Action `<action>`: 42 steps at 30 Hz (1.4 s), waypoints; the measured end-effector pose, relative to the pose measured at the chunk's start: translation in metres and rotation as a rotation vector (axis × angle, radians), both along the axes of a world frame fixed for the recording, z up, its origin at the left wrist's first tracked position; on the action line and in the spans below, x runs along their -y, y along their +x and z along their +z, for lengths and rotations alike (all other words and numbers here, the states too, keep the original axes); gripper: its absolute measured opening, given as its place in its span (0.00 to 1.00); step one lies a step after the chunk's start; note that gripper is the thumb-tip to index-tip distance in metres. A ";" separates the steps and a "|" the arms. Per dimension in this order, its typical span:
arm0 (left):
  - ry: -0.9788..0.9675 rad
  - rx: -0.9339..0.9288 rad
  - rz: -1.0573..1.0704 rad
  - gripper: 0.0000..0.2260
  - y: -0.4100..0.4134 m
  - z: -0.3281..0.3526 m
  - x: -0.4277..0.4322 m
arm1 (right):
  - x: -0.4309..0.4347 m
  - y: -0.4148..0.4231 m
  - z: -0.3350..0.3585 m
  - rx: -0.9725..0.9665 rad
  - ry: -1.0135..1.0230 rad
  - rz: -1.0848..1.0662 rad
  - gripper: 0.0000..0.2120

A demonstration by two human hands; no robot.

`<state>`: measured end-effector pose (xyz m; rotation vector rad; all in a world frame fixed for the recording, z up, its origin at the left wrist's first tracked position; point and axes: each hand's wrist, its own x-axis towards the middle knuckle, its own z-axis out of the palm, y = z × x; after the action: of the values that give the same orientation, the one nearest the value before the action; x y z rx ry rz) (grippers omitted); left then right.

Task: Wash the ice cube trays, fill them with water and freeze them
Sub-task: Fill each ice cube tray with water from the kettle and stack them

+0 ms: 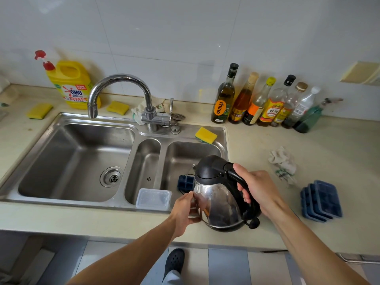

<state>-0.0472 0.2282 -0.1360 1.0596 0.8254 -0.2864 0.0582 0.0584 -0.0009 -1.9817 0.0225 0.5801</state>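
A steel electric kettle with a black lid and handle is tilted over the right sink basin. My right hand grips its black handle. My left hand rests against the kettle's steel side, fingers around its left flank. A dark blue ice cube tray lies in the right basin, partly hidden behind the kettle. A stack of dark blue ice cube trays sits on the counter to the right.
A clear plastic lid or box sits on the sink's front rim. The faucet arches over the large left basin. Yellow sponges, a detergent jug, several bottles and a crumpled cloth stand around.
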 end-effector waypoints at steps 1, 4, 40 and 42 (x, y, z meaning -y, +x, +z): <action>0.000 0.001 0.000 0.22 0.000 0.000 0.000 | 0.000 0.000 0.000 0.001 0.001 0.001 0.30; -0.001 -0.001 0.001 0.21 -0.002 0.002 0.002 | 0.001 0.000 0.001 0.001 0.003 -0.004 0.30; -0.046 -0.038 0.014 0.17 0.005 0.005 0.021 | 0.023 -0.001 0.014 0.008 -0.035 -0.029 0.29; -0.040 -0.045 0.014 0.17 0.005 0.004 0.022 | 0.025 -0.002 0.016 0.009 -0.038 -0.022 0.29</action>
<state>-0.0420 0.2061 -0.1316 1.0130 0.8641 -0.3144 0.0567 0.0335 0.0148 -2.0187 0.0506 0.5604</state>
